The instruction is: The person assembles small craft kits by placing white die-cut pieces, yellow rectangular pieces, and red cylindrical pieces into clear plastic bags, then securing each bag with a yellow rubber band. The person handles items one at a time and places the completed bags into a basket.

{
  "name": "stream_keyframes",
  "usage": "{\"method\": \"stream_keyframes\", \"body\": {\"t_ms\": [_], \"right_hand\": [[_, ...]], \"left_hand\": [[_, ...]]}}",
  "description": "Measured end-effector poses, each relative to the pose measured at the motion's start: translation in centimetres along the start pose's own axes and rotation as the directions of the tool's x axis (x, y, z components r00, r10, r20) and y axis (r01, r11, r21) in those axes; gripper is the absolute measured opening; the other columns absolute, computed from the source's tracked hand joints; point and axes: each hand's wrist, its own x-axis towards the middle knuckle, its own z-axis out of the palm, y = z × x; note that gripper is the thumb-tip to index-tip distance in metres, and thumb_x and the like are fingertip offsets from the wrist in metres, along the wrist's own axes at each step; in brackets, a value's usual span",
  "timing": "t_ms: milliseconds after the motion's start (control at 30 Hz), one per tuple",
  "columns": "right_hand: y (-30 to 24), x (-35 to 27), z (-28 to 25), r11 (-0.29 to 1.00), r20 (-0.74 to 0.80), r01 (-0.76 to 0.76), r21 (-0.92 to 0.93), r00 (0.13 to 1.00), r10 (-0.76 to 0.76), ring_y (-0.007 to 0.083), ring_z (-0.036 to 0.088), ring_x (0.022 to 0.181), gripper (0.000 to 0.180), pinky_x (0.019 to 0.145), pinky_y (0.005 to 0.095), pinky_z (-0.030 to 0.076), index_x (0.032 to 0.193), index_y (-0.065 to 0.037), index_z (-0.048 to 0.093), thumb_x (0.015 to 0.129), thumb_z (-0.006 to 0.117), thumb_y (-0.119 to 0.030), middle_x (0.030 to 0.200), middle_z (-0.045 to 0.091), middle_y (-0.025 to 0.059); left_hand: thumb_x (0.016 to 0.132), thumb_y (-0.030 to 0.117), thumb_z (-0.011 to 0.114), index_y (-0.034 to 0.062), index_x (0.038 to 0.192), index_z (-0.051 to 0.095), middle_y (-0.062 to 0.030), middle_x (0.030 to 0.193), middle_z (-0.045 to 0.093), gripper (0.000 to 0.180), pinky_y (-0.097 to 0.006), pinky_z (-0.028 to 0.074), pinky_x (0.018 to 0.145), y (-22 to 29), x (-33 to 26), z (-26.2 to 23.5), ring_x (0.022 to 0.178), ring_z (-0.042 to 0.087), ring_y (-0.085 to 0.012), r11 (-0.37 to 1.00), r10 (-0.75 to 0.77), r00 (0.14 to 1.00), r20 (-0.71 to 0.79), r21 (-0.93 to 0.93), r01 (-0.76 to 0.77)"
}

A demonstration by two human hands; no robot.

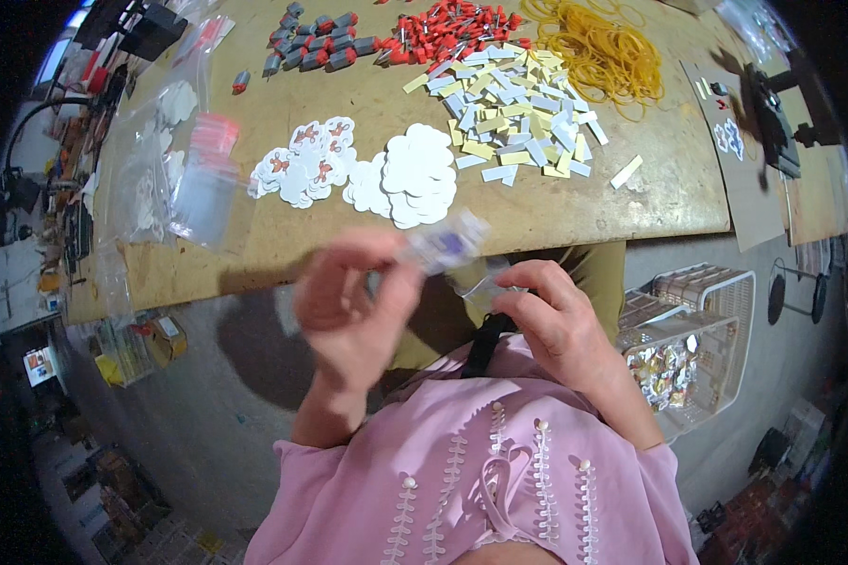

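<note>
My left hand (353, 297) is closed, its thumb and fingers pinching a small whitish piece with a purple print (450, 244). Motion blurs that piece, so its exact kind is unclear. Lower and to the right, my right hand (561, 315) pinches a small clear plastic bag (483, 291) between thumb and fingertips. Both hands are at the near edge of the table (584, 217), over my lap. Just beyond my left hand lie a pile of white scalloped cut-outs (418, 174) and a pile of cut-outs printed with brown figures (309, 162).
Yellow and pale blue strips (518, 113), red parts with metal pins (452, 33), grey-and-red parts (316, 42) and yellow rubber bands (598, 47) lie farther back. Clear bags (203, 193) sit on the left. Plastic baskets (716, 330) with small packets stand on the floor at right.
</note>
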Motion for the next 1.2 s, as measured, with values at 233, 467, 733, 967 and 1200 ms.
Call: {"method": "stream_keyframes", "body": {"t_ms": [233,467,733,967,1200], "right_hand": [[-0.6,0.4,0.4,0.979,0.025,-0.061,0.197,0.998,0.057,0.036,0.067,0.109,0.025,0.088,0.0398,0.057,0.108,0.0,0.069,0.083,0.072,0.005,0.122,0.066,0.0182],[-0.8,0.2,0.4,0.996,0.123,-0.004,0.091,0.992,-0.007,0.0359,0.067,0.11,0.025,0.088,0.0396,0.058,0.109,0.001,0.069,0.084,0.07,0.001,0.121,0.065,0.0183],[-1.0,0.0,0.7,0.999,0.147,0.003,0.053,0.989,-0.01,0.0354,0.067,0.109,0.026,0.089,0.041,0.059,0.109,0.002,0.069,0.083,0.068,-0.001,0.119,0.065,0.0172],[-0.8,-0.3,1.2,1.0,0.152,0.03,-0.004,0.988,-0.029,0.0364,0.068,0.108,0.031,0.09,0.0427,0.059,0.111,0.0,0.07,0.08,0.071,-0.001,0.118,0.067,0.0166],[-0.2,-1.1,0.9,0.997,0.119,0.046,-0.062,0.992,-0.039,0.0361,0.069,0.104,0.036,0.088,0.0441,0.059,0.106,-0.001,0.069,0.071,0.077,-0.005,0.114,0.069,0.0152]], "left_hand": [[0.088,-0.006,0.078,0.003,0.098,0.073,-0.0079,0.099,0.071,0.015,-0.031,0.051,0.081,-0.2,-2.7,1.6,0.091,0.067,-0.0186,0.985,-0.152,0.965,0.214,-0.05,0.167],[0.077,0.002,0.083,0.0105,0.087,0.075,-0.005,0.086,0.066,0.016,-0.04,0.049,0.077,1.1,-1.9,-0.2,0.084,0.063,-0.0267,0.869,0.023,0.916,0.4,0.446,-0.216],[0.08,0.004,0.078,0.0115,0.1,0.077,-0.0032,0.099,0.066,0.021,-0.04,0.052,0.084,1.4,-1.7,-0.2,0.093,0.063,-0.0261,0.89,0.089,0.887,0.452,0.363,-0.275],[0.082,-0.001,0.074,0.0084,0.098,0.079,-0.0079,0.1,0.073,0.019,-0.04,0.056,0.088,-0.8,-0.4,-1.9,0.097,0.07,-0.0286,0.96,0.014,0.899,0.438,0.245,-0.134],[0.088,0.001,0.081,0.0051,0.124,0.073,-0.0099,0.118,0.071,0.038,-0.034,0.057,0.089,-5.8,5.6,-10.2,0.105,0.069,-0.022,0.594,0.071,0.982,0.177,0.783,-0.185]]}}
